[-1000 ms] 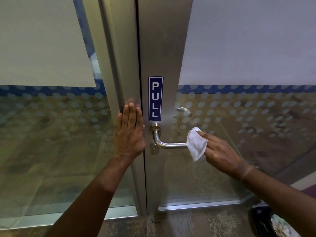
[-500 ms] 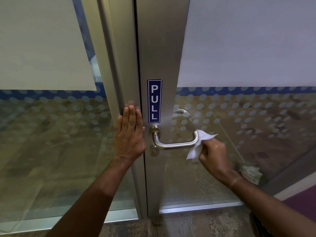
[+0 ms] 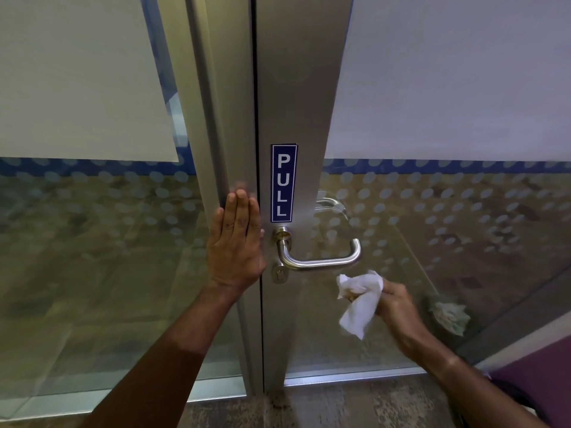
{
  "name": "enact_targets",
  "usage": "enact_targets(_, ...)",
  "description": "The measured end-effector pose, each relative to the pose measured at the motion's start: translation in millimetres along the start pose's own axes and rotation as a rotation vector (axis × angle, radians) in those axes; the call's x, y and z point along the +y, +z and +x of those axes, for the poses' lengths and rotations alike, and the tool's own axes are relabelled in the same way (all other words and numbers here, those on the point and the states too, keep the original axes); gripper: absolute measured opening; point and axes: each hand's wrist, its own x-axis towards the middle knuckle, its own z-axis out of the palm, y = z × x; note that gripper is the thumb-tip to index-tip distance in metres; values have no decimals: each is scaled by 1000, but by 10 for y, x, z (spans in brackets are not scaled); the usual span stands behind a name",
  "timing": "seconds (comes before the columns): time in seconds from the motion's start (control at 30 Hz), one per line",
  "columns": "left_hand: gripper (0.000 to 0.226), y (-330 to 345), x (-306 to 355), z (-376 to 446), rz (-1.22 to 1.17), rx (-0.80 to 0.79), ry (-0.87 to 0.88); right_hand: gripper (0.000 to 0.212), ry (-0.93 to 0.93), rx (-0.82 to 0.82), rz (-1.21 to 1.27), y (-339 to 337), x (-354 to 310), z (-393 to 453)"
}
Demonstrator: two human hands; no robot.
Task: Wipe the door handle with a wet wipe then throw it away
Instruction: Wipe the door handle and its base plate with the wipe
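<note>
A steel lever door handle sticks out from the metal stile of a glass door, under a blue PULL sign. My right hand holds a crumpled white wet wipe just below and to the right of the handle, apart from it. My left hand lies flat, fingers together, against the door frame to the left of the handle.
Frosted, dotted glass panels flank the metal frame. A keyhole sits under the handle. Worn floor runs along the bottom, with a purple surface at the lower right.
My right hand has come off the end of the handle and dropped down with the wipe. The left hand stays on the frame.
</note>
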Motion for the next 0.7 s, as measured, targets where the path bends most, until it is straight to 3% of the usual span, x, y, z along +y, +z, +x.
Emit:
enact_targets(0.1, 66, 3, -2, -3, 4, -3, 0, 25, 132, -19, -13, 2, 9, 21)
enact_targets(0.23, 65, 9, -10, -5, 5, 6, 5, 14, -14, -59, -480, 57, -5, -15)
enact_targets(0.47, 66, 12, -17, -4, 4, 5, 9, 20, -40, 79, -214, 438, 47, -10)
enact_targets(0.57, 66, 6, -12, -3, 3, 1, 7, 30, -102, 102, -239, 639, 30, -39)
enact_targets(0.7, 65, -6, -23, -2, 3, -12, 11, 21, -203, 27, -216, 792, -110, -214)
